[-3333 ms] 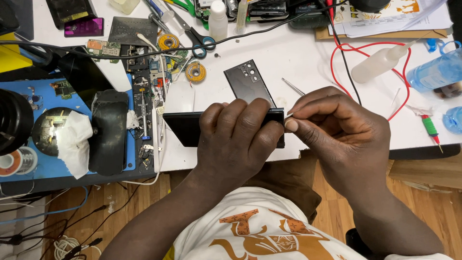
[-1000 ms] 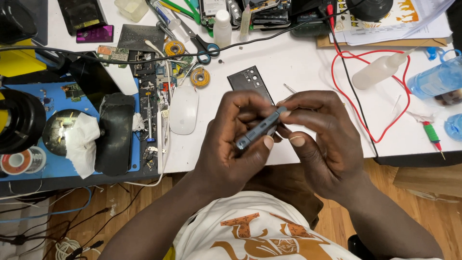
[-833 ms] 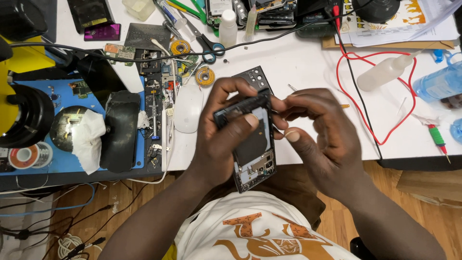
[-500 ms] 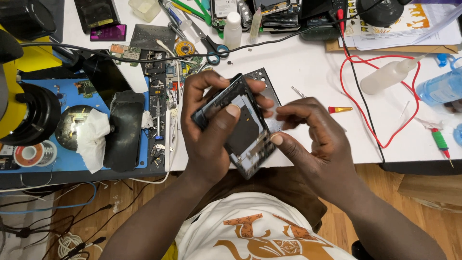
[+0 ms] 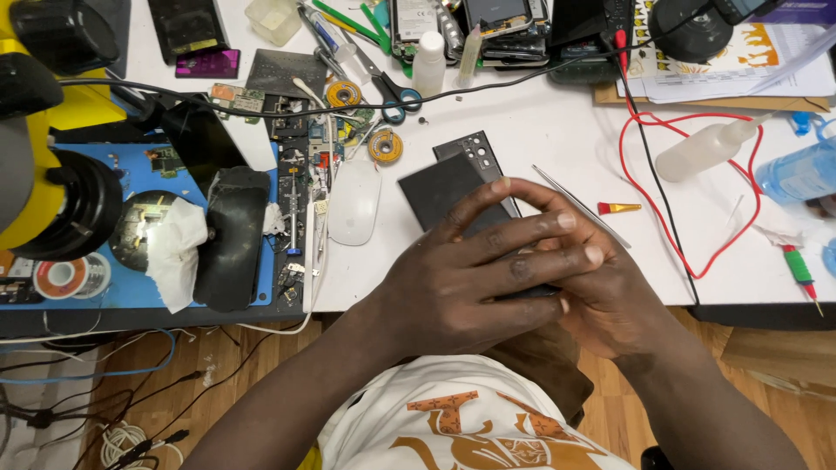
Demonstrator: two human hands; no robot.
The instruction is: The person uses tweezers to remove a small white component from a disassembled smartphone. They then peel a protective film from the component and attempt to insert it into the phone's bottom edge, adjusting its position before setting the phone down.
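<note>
Both hands were clamped together on a dark phone [image 5: 448,187] at the front edge of the white table [image 5: 557,130]. Left hand [image 5: 470,278] lay on top, fingers [image 5: 531,228] stretched flat across the phone and pressing it. Right hand [image 5: 610,292] was underneath and mostly hidden, fingers curled around the phone's lower end. Only the phone's upper corner showed, sticking out toward the mouse [image 5: 353,202]

Just behind it a black back cover [image 5: 475,150] with camera holes lay flat on the table, partly under the phone. Tweezers [image 5: 579,204] lay just right of the fingertips, a small red-and-yellow tip [image 5: 618,208] beside them

Packages and labels: a magenta rectangle [image 5: 207,63] at top left beside a dark tray [image 5: 185,24]; printed sheets with orange figures [image 5: 740,52] at top right over a cardboard sheet [image 5: 697,97]

Containers: a clear squeeze bottle [image 5: 707,148] lying on its side at right inside the loop of red wire [image 5: 688,174], contents not readable; a blue plastic bottle [image 5: 801,170] at the far right edge; a small white bottle [image 5: 428,63] upright at top centre; a clear tub [image 5: 274,17] at top, contents unclear

Left: blue mat [image 5: 96,174] with a wad of tissue [image 5: 174,252], solder reel [image 5: 61,277], yellow microscope [image 5: 43,130]
</note>
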